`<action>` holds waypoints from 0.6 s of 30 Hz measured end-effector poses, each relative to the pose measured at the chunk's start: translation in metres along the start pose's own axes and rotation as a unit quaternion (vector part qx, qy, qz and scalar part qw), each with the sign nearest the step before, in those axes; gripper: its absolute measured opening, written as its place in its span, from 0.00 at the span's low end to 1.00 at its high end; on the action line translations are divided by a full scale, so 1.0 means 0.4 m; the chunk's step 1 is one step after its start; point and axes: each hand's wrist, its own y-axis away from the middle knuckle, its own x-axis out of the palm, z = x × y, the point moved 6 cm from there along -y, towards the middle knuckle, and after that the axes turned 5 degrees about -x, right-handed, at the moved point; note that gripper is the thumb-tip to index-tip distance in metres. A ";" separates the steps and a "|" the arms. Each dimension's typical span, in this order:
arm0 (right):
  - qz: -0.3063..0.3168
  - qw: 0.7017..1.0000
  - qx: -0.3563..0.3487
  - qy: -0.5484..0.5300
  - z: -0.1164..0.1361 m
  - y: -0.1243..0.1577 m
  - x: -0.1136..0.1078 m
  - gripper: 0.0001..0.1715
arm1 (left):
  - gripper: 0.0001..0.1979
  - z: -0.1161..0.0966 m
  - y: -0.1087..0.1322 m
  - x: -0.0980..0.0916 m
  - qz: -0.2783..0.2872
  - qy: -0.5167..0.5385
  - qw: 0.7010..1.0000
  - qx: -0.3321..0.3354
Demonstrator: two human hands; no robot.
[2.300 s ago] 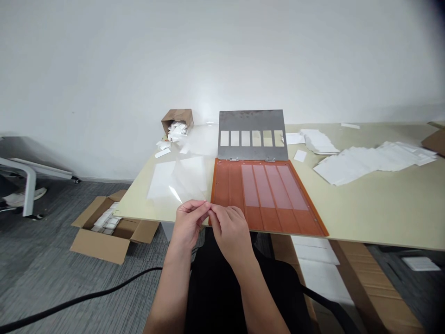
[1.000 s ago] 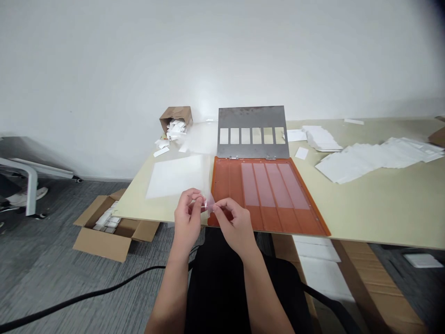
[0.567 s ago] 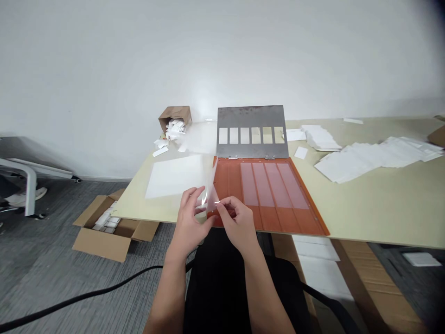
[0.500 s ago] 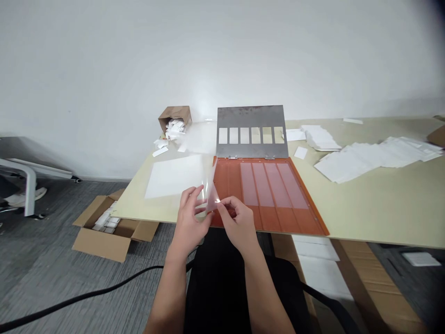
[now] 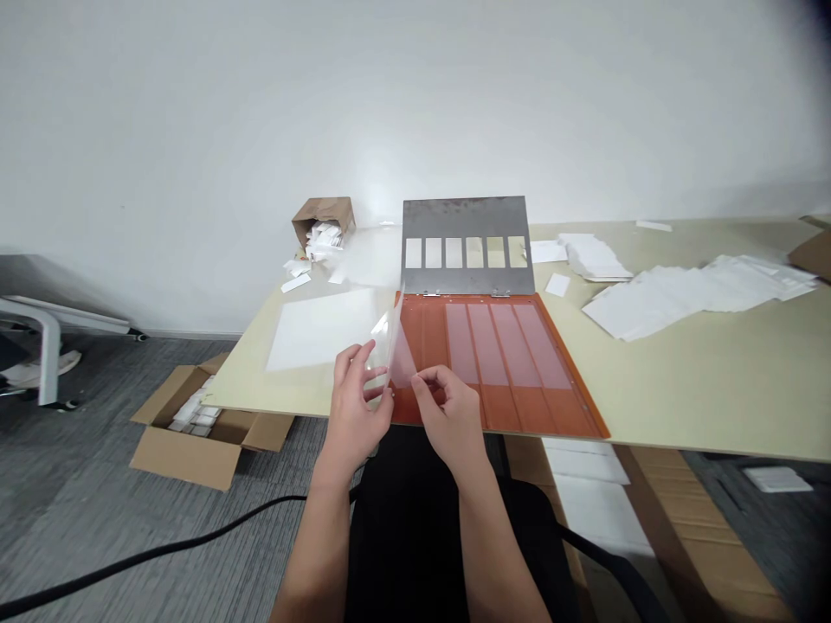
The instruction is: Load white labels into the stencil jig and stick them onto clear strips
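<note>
My left hand (image 5: 356, 402) holds a clear plastic film (image 5: 383, 333) that stands bent up, its fingers partly apart and seen through it. My right hand (image 5: 449, 408), thumb and index finger pinched, grips the lower corner of a thin translucent strip (image 5: 402, 353). Strip and film stand close together; I cannot tell whether they are joined. Both hands are over the left front of an orange grooved tray (image 5: 428, 346). Several pale translucent strips (image 5: 488, 346) lie side by side in its grooves. A hinged grey metal plate (image 5: 464, 221) with rectangular cutouts stands raised behind.
A white sheet (image 5: 318, 333) lies left of the tray. Behind it stands a small cardboard box (image 5: 323, 209) of white pieces. White papers (image 5: 649, 298) spread over the table's right side. An open carton (image 5: 188, 459) sits on the floor, and a black cable (image 5: 221, 522) crosses there.
My right hand has moved slightly right with the strip's corner, opening a wider gap from my left hand. The strip is now spread more over the tray's left edge.
</note>
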 end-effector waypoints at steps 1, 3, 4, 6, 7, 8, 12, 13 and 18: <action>-0.001 1.000 -0.001 0.004 0.001 0.000 -0.001 0.12 | 0.29 -0.001 0.000 0.000 -0.001 0.001 1.000 0.003; -0.004 1.000 -0.004 0.012 0.001 -0.001 -0.004 0.12 | 0.29 -0.002 0.001 -0.001 -0.003 0.004 1.000 0.004; -0.006 1.000 -0.007 0.017 0.001 -0.001 -0.005 0.12 | 0.30 -0.001 0.001 0.000 -0.004 0.007 1.000 0.002; -0.012 0.999 -0.016 0.027 0.000 0.000 -0.008 0.12 | 0.32 0.002 0.000 0.000 -0.010 0.014 1.000 -0.005; -0.016 0.999 -0.021 0.033 0.001 0.000 -0.009 0.12 | 0.34 0.004 -0.001 -0.001 -0.016 0.017 1.000 -0.010; -0.021 0.999 -0.026 0.038 0.001 0.000 -0.010 0.12 | 0.35 0.005 -0.001 0.000 -0.023 0.020 0.999 -0.015; -0.022 0.999 -0.025 0.036 0.002 0.000 -0.009 0.11 | 0.39 0.006 -0.004 0.005 -0.049 0.003 0.998 -0.029; -0.019 0.999 -0.022 0.030 0.003 0.000 -0.007 0.11 | 0.40 0.005 -0.004 0.008 -0.051 -0.008 0.998 -0.030; -0.014 0.999 -0.030 0.008 0.014 0.000 -0.004 0.11 | 0.40 0.001 -0.001 0.018 -0.067 -0.043 0.997 -0.011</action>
